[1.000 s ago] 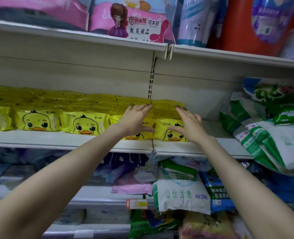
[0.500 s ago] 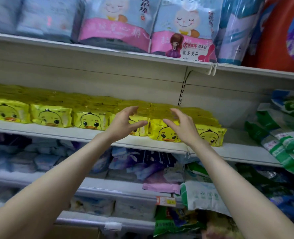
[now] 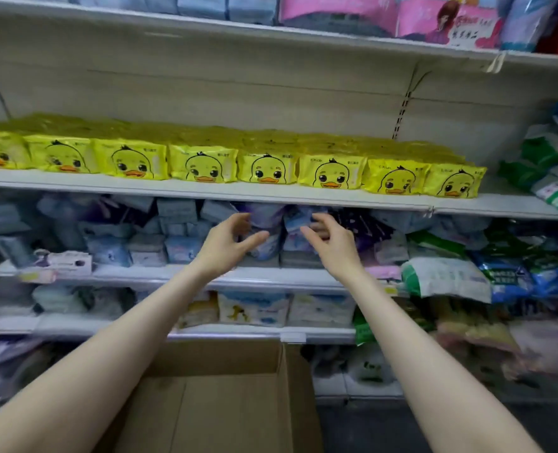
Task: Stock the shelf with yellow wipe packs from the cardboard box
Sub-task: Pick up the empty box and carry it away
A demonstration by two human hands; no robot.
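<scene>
Dropping below the yellow wipe packs point(image 3: 264, 168) — left hand point(image 3: 226, 245), right hand point(image 3: 331, 244) — both empty, fingers relaxed.

Both hands have come off the yellow wipe packs point(image 3: 264, 168). The left hand point(image 3: 227, 243) and right hand point(image 3: 331, 243), laid on the right end of the row a second ago and lifted just clear of it half a second ago, now hang empty below the shelf point(image 3: 205, 190) edge. Their fingers are loosely curled in front of the blue and purple packs point(image 3: 271, 217) one tier down. The view has dropped and pulled back (the row now shows eight duck faces), bringing the open cardboard box point(image 3: 225, 403) into the bottom of the picture.
</scene>
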